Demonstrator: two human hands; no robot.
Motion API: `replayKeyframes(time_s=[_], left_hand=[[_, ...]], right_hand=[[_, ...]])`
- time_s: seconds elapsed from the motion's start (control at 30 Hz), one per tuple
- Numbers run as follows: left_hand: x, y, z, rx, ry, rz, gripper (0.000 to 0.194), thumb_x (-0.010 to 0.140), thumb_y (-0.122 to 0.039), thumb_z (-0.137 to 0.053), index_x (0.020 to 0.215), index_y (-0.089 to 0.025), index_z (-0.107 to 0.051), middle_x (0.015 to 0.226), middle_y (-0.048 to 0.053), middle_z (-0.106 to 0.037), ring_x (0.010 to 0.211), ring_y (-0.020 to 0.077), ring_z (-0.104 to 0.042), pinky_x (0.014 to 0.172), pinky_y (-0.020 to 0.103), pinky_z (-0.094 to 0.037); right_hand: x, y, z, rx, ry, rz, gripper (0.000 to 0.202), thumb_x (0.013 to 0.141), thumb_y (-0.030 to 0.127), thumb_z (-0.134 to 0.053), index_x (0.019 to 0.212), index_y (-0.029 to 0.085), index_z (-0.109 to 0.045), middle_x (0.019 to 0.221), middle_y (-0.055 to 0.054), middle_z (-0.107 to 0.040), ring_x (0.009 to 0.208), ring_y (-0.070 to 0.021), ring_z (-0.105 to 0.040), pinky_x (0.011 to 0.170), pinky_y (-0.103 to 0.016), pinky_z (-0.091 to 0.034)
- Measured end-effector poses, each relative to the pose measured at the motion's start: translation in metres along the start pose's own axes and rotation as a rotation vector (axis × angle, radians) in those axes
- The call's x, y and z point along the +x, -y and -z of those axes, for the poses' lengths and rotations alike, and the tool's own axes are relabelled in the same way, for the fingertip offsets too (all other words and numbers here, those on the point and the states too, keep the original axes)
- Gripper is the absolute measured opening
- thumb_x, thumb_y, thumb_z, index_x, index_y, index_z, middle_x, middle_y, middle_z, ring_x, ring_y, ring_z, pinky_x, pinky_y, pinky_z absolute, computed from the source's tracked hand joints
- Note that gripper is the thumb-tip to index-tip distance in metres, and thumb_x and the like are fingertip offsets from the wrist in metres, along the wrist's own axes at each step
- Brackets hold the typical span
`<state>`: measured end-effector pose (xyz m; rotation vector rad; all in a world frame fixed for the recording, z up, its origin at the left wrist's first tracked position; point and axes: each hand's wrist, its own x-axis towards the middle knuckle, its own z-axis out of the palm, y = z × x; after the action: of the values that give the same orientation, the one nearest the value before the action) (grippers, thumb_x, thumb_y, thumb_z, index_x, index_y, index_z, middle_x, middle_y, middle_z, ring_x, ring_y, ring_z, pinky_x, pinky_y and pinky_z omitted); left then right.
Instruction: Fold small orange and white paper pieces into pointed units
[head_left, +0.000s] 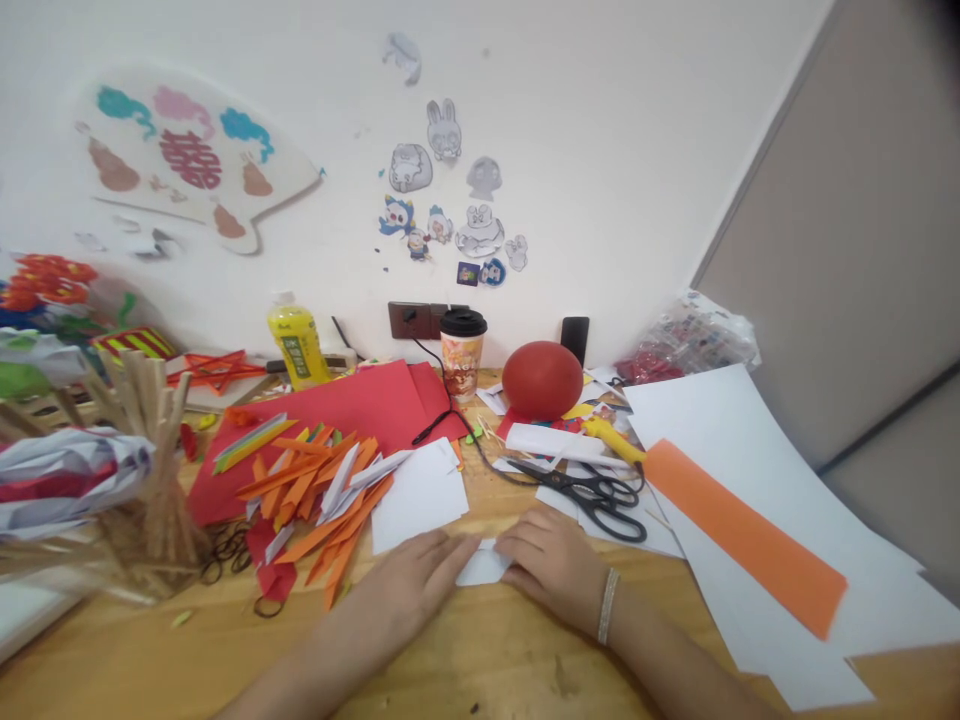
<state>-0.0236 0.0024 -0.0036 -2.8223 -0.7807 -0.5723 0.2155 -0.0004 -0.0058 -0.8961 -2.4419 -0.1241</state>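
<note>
As you look across the worktop from the left, red-orange flowers stand at the far edge of your view, with crumpled white and red paper nearer to you and a bundle of wooden sticks just beside it. Next comes a yellow bottle, upright near the wall. In front of it lies red paper, partly covered by a heap of folded orange and white strips. White sheets lie flat at the heap's right.

Your left hand touches the left end of a small white paper, which lies at the front of the worktop between your hands. Your right hand, wearing a bracelet at the wrist, touches its right end with curled fingers. You cannot tell whether either hand's fingers pinch the paper or merely press it. Behind your hands stands a lidded cup; to its right sits a red balloon. Black-handled scissors lie just beyond your right hand. Farther right, an orange strip rests on large white sheets.
</note>
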Motion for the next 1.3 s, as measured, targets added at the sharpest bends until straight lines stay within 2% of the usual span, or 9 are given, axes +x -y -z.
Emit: replayKeyframes(time_s=[0.1,0.2,0.37,0.47,0.57,0.67,0.77,1.07,1.3], left_hand=[[-0.001,0.003,-0.002,-0.080,0.018,0.072,0.036,0.089,-0.014,-0.040,0.125,-0.014,-0.041,0.126,0.014,-0.054,0.110,0.0207,-0.054,0.091,0.031,-0.047],[0.002,0.003,0.001,-0.170,0.036,0.151,0.021,0.090,-0.019,-0.040,0.106,-0.017,-0.053,0.124,0.012,-0.056,0.107,0.0201,-0.056,0.090,0.031,-0.047],[0.009,-0.004,0.004,-0.393,0.104,0.462,0.020,0.090,-0.019,-0.037,0.097,-0.022,-0.055,0.092,0.000,-0.064,0.083,0.0143,-0.060,0.071,0.024,-0.049],[0.008,-0.004,-0.001,-0.368,0.078,0.386,0.022,0.091,-0.023,-0.036,0.080,-0.021,-0.056,0.081,0.001,-0.059,0.076,0.0157,-0.055,0.067,0.026,-0.045],[0.008,-0.004,-0.005,-0.337,0.021,0.303,0.022,0.091,-0.023,-0.037,0.078,-0.019,-0.056,0.081,0.004,-0.058,0.079,0.0179,-0.053,0.072,0.029,-0.043],[0.011,-0.007,-0.005,-0.374,0.034,0.406,0.017,0.087,-0.019,-0.041,0.075,-0.018,-0.053,0.077,0.003,-0.056,0.077,0.0180,-0.053,0.069,0.029,-0.043],[0.016,-0.013,-0.002,-0.344,0.062,0.492,0.017,0.086,-0.017,-0.042,0.072,-0.018,-0.052,0.077,0.004,-0.056,0.077,0.0197,-0.052,0.069,0.032,-0.043],[0.028,-0.022,-0.003,-0.087,0.190,0.581,0.022,0.087,-0.015,-0.040,0.077,-0.014,-0.058,0.080,0.008,-0.058,0.080,0.0239,-0.053,0.072,0.036,-0.041],[0.032,-0.020,0.007,-0.153,0.224,0.657,0.015,0.083,-0.017,-0.048,0.072,-0.016,-0.058,0.077,0.005,-0.059,0.079,0.0221,-0.054,0.069,0.032,-0.039]], right_hand=[[0.002,0.003,-0.001,0.015,-0.040,-0.038,0.015,0.090,0.021,-0.044,0.085,0.017,-0.058,0.074,-0.005,-0.065,0.071,-0.0177,-0.052,0.063,-0.030,-0.040],[0.003,0.006,0.001,0.073,-0.067,-0.054,0.015,0.088,0.015,-0.043,0.080,0.018,-0.056,0.077,-0.004,-0.064,0.073,-0.0171,-0.051,0.067,-0.030,-0.040],[0.001,0.009,0.002,0.118,-0.016,-0.131,0.007,0.080,0.016,-0.052,0.074,0.019,-0.055,0.087,-0.005,-0.061,0.080,-0.0182,-0.049,0.071,-0.032,-0.038],[0.001,0.010,-0.001,0.159,-0.015,-0.215,0.007,0.078,0.018,-0.057,0.071,0.019,-0.055,0.087,-0.004,-0.058,0.080,-0.0186,-0.048,0.072,-0.033,-0.037],[0.003,0.011,-0.004,0.255,-0.037,-0.374,0.010,0.073,0.013,-0.061,0.068,0.019,-0.055,0.085,-0.003,-0.056,0.082,-0.0182,-0.048,0.072,-0.032,-0.038],[0.006,0.012,-0.006,0.331,-0.030,-0.529,0.014,0.068,0.010,-0.065,0.064,0.019,-0.055,0.082,-0.001,-0.055,0.082,-0.0176,-0.049,0.073,-0.030,-0.039],[0.008,0.013,-0.007,0.332,-0.009,-0.612,0.014,0.068,0.010,-0.066,0.062,0.018,-0.056,0.081,-0.001,-0.054,0.083,-0.0175,-0.048,0.074,-0.030,-0.038],[0.009,0.019,-0.008,0.199,0.005,-0.691,0.015,0.070,0.013,-0.066,0.061,0.018,-0.054,0.080,-0.001,-0.054,0.082,-0.0178,-0.047,0.073,-0.030,-0.033],[0.007,0.018,-0.011,0.176,0.037,-0.765,0.016,0.068,0.022,-0.070,0.062,0.019,-0.056,0.085,0.000,-0.055,0.085,-0.0185,-0.047,0.072,-0.030,-0.031]])
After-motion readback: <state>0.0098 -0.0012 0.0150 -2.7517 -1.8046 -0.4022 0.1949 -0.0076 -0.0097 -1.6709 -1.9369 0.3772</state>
